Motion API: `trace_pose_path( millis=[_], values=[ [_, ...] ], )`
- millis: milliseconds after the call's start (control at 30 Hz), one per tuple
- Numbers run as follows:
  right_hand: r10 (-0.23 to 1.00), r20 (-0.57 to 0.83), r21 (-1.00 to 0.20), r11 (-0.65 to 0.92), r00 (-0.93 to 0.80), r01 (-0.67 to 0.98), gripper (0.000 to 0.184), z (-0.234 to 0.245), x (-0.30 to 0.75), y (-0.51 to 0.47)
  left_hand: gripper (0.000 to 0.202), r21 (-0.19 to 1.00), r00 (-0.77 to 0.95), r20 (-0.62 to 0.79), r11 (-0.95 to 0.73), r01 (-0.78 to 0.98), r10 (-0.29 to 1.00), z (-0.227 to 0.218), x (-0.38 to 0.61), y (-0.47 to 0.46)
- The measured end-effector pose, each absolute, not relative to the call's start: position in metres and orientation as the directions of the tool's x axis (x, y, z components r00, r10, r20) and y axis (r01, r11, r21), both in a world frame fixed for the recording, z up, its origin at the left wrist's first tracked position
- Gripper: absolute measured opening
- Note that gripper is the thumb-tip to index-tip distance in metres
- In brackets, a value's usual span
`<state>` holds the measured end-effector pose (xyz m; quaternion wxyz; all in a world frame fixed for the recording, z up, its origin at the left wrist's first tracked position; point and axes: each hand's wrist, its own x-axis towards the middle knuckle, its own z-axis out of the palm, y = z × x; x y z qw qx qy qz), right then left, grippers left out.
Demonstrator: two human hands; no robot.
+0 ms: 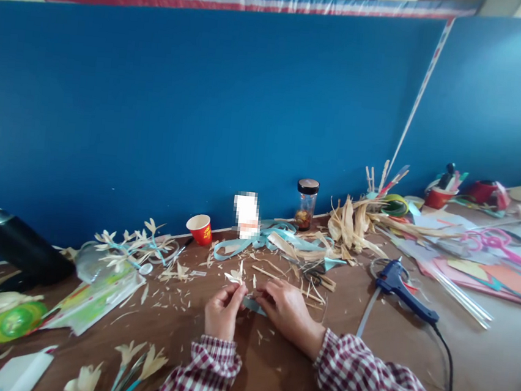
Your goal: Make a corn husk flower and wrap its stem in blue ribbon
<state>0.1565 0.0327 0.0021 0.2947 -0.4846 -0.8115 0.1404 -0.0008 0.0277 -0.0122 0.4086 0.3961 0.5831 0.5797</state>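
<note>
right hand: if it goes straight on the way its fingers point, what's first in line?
Probably the left hand, which pinches a straw flower. The right hand points leftward at it, with only a pale blue strip lying between them. Depth is hard to judge.

Brown table point(271, 375) littered with straw shavings, blue glue gun point(401, 289) right of the fingers point(237, 291), pale blue ribbon point(261, 235) just beyond them, red paper cup point(199, 228) beyond-left, glass jar point(306, 203) farther beyond-right, straw flowers point(134, 355) nearer, left.

Craft workshop indicated: brown tabletop point(270, 381) strewn with dried husk strips point(354, 226), blue glue gun point(405, 292) at right, coloured paper point(501, 277) far right, blue partition boards point(181, 108) set behind.
</note>
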Motion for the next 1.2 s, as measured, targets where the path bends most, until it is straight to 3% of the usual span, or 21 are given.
trace_pose_path(
  millis=[367,700,867,1067,1200],
  values=[
    [0.861,0.324,-0.507,0.508,-0.392,0.696,0.016,0.0037,0.159,0.0322,0.037,0.996,-0.384,-0.04,0.006,-0.089,0.922,-0.0155,0.0012,0.0287],
    [0.857,0.256,-0.417,0.515,-0.447,0.749,0.007,-0.0013,0.1502,0.035,0.032,0.997,-0.372,-0.027,-0.004,-0.082,0.928,-0.0089,0.0032,0.0269],
    [0.867,0.327,-0.456,0.493,-0.376,0.741,0.016,0.0004,0.1524,0.0355,0.034,0.993,-0.362,-0.066,0.027,-0.111,0.93,-0.0109,0.001,0.0269],
    [0.922,0.31,-0.628,0.381,-0.231,0.679,0.013,-0.0029,0.1569,0.0388,0.037,0.991,-0.387,-0.066,0.015,-0.134,0.92,-0.0116,0.0005,0.0261],
    [0.908,0.321,-0.533,0.409,-0.27,0.741,0.025,0.0015,0.1594,0.0394,0.037,0.994,-0.388,-0.075,0.038,-0.104,0.919,-0.0145,-0.0011,0.0267]
  ],
)
